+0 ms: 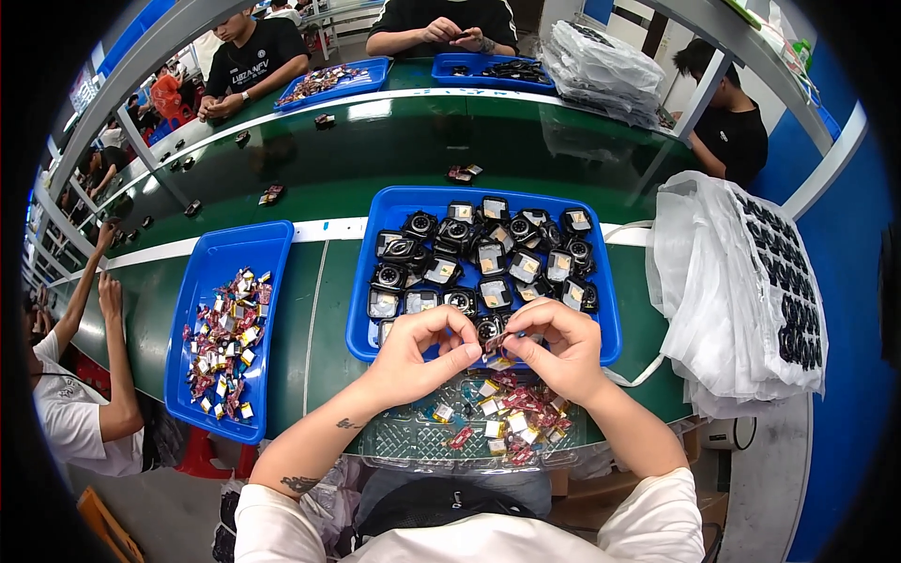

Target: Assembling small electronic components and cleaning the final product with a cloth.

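Both hands meet at the near edge of a blue tray [360, 319] full of black watch cases [441, 270]. My left hand [424, 351] pinches a small reddish circuit board [495, 343] between thumb and fingertips. From the other side, my right hand [561, 349] pinches at the same small piece, fingers closed. Just below them lies a clear plastic blister tray [399, 433]. On it is a loose heap of red circuit boards with silvery battery cells [514, 413]. The fingertips hide part of the held piece.
Left stands a blue tray [178, 375] of similar boards. Stacked white sheets with black parts [741, 300] rise at the right. Beyond runs a green conveyor belt [375, 141] with scattered pieces. Co-workers sit across and at left; a grey metal frame [812, 178] borders the bench.
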A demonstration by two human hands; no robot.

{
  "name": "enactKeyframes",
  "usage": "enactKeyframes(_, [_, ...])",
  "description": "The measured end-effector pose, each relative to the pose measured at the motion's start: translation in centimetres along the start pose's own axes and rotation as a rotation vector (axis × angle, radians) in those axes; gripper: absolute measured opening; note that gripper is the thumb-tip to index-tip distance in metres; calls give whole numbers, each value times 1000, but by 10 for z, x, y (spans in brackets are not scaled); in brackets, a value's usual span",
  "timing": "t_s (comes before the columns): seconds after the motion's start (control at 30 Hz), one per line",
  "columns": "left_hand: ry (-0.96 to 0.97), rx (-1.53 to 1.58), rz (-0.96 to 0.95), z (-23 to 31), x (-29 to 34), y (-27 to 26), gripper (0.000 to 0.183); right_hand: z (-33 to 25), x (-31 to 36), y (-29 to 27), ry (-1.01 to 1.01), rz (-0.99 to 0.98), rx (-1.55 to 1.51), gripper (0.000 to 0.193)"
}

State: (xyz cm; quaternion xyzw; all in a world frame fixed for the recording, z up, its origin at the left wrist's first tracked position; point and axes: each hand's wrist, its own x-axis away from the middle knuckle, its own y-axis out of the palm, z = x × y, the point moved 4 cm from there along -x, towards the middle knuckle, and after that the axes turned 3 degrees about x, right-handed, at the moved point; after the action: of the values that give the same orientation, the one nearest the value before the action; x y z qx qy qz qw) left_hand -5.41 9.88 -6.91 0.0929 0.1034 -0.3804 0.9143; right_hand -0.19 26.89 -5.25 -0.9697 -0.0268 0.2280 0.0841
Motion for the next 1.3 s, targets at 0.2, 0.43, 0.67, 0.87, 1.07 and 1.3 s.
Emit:
enactKeyframes(0.2, [-6, 75, 197, 4, -3, 2, 11, 5, 1, 2, 78, 127, -42, 13])
enactKeyframes(0.43, [43, -147, 73, 0, -1, -1, 12, -14, -3, 5, -142, 39, 225, 16])
enactKeyframes(0.67, [-18, 41, 86, -8, 0, 0, 10, 0, -2, -1, -49, 123, 174, 13])
enactKeyframes(0.87, [-86, 75, 114, -1, -1, 3, 17, 0, -1, -2, 2, 94, 105, 13])
enactKeyframes(1.07, [-204, -89, 58, -3, -1, 3, 13, -2, -2, -1, -29, 56, 182, 12])
enactKeyframes(1.3, [-119, -118, 110, -2, 1, 1, 12, 6, -2, 1, 122, -3, 9, 12])
